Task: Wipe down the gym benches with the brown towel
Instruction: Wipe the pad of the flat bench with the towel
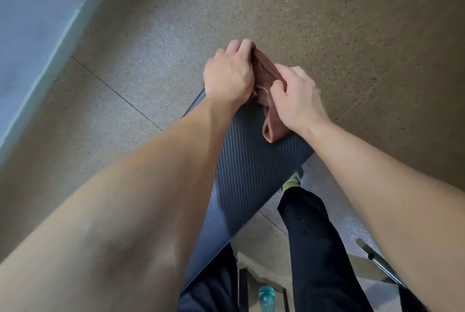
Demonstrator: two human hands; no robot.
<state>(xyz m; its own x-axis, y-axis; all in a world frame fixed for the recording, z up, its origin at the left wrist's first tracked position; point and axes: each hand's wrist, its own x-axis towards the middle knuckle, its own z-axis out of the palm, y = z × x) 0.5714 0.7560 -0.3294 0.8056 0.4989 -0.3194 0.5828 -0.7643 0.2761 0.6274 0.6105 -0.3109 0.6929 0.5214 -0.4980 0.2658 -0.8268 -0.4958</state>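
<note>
A dark ribbed bench pad (249, 173) runs from the bottom centre up to the middle of the head view. At its far end lies the bunched brown towel (268, 80). My left hand (230, 72) grips the towel's far left side with curled fingers. My right hand (295, 99) holds the towel's right side, thumb curled into the cloth. A loose corner of the towel hangs down onto the pad below my right wrist. Both forearms reach forward over the bench.
Speckled brown rubber floor (352, 22) surrounds the bench, with a pale wall (32, 22) at the left. My dark-trousered leg and yellow-green shoe (293, 180) stand right of the pad. A teal bottle (266, 296) and a metal bar (377, 261) lie near the bottom.
</note>
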